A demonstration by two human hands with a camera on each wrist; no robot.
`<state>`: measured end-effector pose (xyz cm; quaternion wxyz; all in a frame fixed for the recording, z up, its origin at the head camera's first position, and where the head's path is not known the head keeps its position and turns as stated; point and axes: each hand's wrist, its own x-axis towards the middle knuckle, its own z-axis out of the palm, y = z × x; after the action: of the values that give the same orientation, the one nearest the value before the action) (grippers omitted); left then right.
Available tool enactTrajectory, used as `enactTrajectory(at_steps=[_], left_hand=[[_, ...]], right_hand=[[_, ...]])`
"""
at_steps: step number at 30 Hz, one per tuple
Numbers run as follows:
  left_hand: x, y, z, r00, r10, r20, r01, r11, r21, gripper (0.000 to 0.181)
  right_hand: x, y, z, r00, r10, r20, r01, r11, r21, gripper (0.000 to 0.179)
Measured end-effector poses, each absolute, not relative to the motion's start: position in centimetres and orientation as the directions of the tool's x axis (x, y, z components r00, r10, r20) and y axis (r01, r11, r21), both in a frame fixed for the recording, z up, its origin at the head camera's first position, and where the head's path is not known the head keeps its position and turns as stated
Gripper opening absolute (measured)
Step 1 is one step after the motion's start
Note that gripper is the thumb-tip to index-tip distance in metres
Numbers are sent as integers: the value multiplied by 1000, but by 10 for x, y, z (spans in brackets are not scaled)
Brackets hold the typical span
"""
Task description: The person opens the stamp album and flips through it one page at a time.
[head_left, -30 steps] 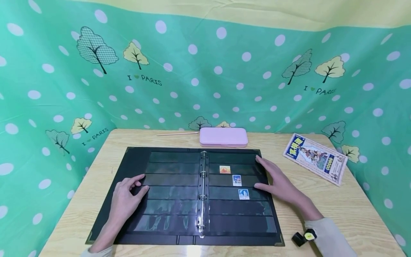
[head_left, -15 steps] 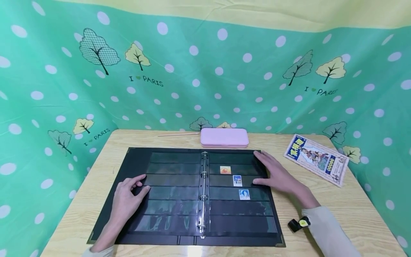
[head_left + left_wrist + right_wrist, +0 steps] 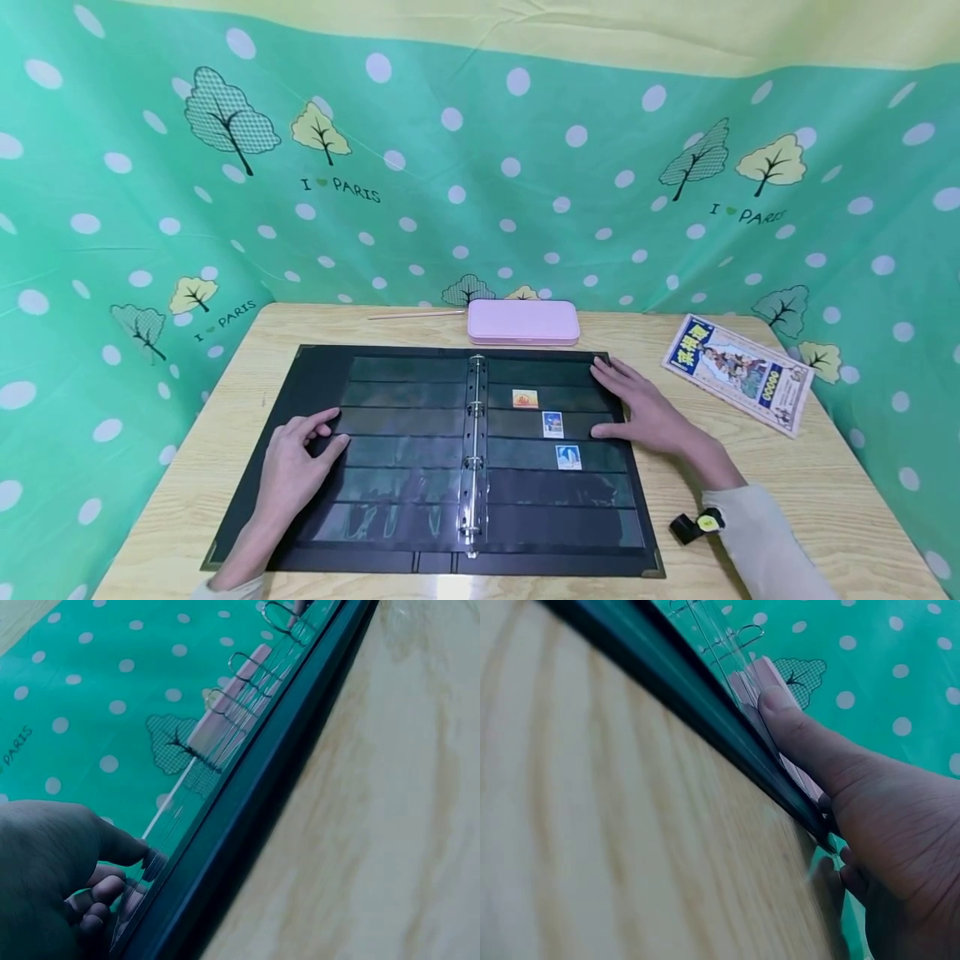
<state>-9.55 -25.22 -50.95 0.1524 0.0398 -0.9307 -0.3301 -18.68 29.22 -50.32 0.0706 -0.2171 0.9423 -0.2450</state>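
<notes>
A black ring-binder stamp album (image 3: 318, 367) lies open flat, its clear-pocket pages on both sides of the metal rings (image 3: 474, 458). Three stamps sit in the right page: an orange-yellow stamp (image 3: 525, 399), a blue stamp (image 3: 552, 425) and a light-blue stamp (image 3: 568, 457). My left hand (image 3: 288, 467) rests at the left page's outer edge, thumb and index finger apart, other fingers loosely curled. On the right page's outer edge rests my right hand (image 3: 652, 412), thumb and fingers spread. In the right wrist view its thumb (image 3: 795, 727) lies over the page edge; some fingertips are hidden.
Behind the album lie a pink case (image 3: 522, 322) and a thin stick (image 3: 416, 315). A printed booklet (image 3: 738, 372) lies at the back right of the wooden table (image 3: 817, 517). A green dotted curtain (image 3: 420, 217) surrounds the back and sides.
My right hand has shifted slightly leftward over the page's edge, and its fingers have spread on the upper right corner. The left hand and the stamps keep their places.
</notes>
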Motion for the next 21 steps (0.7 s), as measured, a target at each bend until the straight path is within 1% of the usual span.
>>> enactTrajectory(at_steps=[5, 12, 17, 21], left_hand=[[-96, -253, -510, -952, -174, 253, 24, 779, 626, 41], [-97, -253, -511, -950, -176, 260, 27, 778, 627, 41], [-97, -253, -511, -949, -173, 264, 33, 777, 629, 40], [-96, -254, -511, -951, -172, 258, 30, 778, 627, 41]], right_hand=[[-185, 291, -503, -900, -435, -20, -367, 783, -502, 104], [-179, 289, -505, -916, -401, 30, -358, 778, -517, 98], [-175, 286, -507, -914, -394, 95, -377, 739, -559, 86], [-171, 284, -507, -929, -348, 125, -349, 711, -611, 72]])
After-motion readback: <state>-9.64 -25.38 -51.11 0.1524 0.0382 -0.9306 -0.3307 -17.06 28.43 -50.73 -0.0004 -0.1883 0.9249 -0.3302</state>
